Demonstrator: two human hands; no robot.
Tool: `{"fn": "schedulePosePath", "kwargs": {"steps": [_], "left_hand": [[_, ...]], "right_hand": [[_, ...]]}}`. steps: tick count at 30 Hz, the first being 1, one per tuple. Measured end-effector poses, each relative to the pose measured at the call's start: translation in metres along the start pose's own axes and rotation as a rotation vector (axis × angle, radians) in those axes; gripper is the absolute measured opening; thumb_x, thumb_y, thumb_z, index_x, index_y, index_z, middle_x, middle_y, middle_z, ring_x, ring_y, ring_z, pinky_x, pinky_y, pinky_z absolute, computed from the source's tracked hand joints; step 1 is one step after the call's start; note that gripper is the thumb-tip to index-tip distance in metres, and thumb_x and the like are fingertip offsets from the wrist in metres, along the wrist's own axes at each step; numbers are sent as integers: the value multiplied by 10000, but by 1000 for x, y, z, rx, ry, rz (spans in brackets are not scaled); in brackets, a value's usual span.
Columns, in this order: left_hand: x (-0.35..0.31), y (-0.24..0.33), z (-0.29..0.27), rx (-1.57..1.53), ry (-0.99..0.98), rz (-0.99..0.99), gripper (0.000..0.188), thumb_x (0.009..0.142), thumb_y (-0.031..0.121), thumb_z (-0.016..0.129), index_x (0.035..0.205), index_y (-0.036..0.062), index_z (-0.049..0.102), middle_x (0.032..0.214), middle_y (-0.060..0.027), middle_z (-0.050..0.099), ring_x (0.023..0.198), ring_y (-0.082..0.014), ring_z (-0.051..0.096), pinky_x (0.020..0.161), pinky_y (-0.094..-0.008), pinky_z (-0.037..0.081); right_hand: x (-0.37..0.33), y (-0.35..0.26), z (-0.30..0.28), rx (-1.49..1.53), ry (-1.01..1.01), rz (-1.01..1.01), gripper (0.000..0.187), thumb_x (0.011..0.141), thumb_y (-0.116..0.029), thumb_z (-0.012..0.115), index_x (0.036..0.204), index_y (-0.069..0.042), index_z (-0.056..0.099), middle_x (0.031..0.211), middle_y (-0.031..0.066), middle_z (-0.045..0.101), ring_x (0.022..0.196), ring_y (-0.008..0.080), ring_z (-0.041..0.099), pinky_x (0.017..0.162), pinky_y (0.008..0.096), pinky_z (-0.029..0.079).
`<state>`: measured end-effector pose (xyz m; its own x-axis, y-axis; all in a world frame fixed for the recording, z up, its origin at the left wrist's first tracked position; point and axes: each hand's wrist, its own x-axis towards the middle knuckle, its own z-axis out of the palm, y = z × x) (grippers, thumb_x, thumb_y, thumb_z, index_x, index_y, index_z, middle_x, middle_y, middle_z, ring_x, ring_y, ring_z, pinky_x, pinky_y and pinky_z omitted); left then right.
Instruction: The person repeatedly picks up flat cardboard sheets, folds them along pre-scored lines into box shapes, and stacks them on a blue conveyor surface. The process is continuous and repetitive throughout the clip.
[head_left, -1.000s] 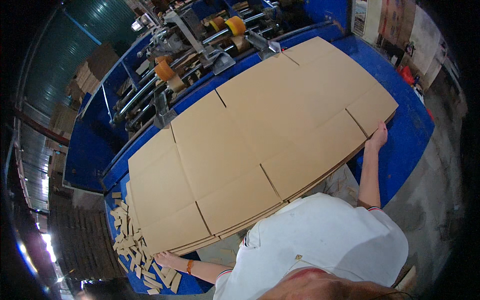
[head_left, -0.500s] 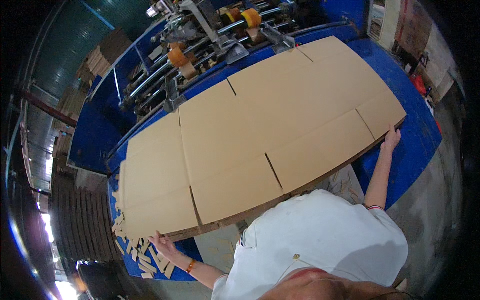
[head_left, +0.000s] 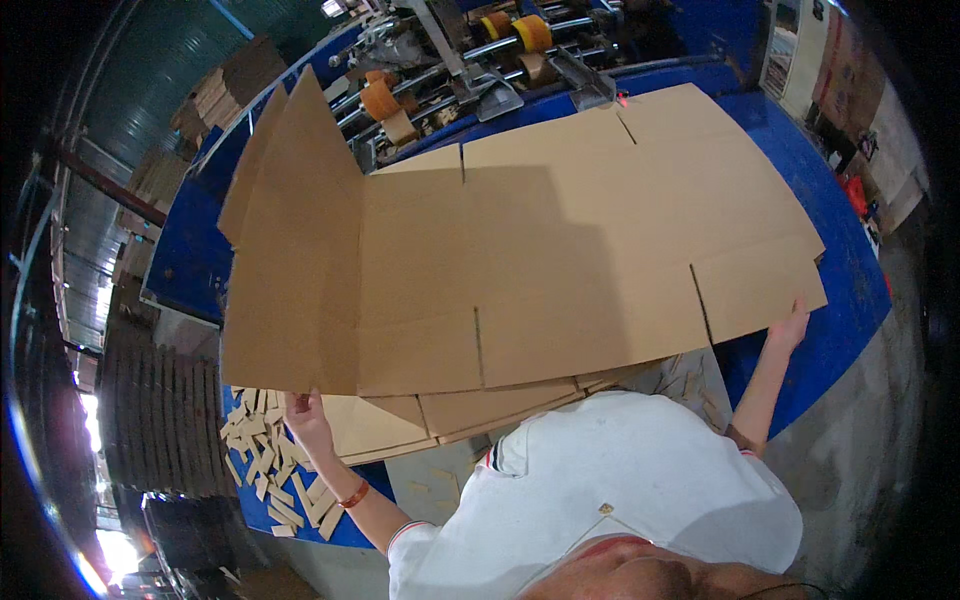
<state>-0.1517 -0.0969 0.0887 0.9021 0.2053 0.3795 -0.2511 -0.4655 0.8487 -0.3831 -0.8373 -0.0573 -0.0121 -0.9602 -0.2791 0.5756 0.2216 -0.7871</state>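
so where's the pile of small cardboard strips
In the head view the cardboard strips lie at lower left on the blue table, just left of the left hand and below the raised cardboard flap.

Blue machine table (head_left: 830, 300), stacked cardboard sheets (head_left: 560, 260), cardboard offcuts (head_left: 262, 462)

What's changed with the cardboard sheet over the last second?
The left hand has lifted the left end panel of the top cardboard sheet, folding it upright. The right hand stays on the sheet's right corner; the stack below and blue table are unchanged.
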Motion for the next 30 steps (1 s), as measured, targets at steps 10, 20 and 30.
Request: {"fn": "schedulePosePath", "kwargs": {"steps": [10,20,30], "left_hand": [[4,-12,93,-224,122,41,119,838,19,663,948,-24,671,918,-53,661,805,-88,572,750,-269,473],[-56,14,197,573,-761,691,725,647,-99,588,1319,167,522,1396,-104,463,1315,-322,395,1093,-529,255],[-34,-4,208,538,-785,671,739,651,-98,582,1332,179,506,1406,-100,448,1298,-334,410,1072,-552,274]], "right_hand": [[-161,20,115,-673,-907,-1097,334,841,1,586,1171,41,556,1161,197,618,1043,284,622,894,339,491],[-178,79,115,-797,-1630,-1425,443,733,-98,624,1172,-51,592,1232,149,591,1149,313,565,1000,436,437],[-183,97,134,-1003,-1848,-1483,445,709,-180,674,1141,-89,615,1234,129,581,1168,295,541,972,432,442]]}}
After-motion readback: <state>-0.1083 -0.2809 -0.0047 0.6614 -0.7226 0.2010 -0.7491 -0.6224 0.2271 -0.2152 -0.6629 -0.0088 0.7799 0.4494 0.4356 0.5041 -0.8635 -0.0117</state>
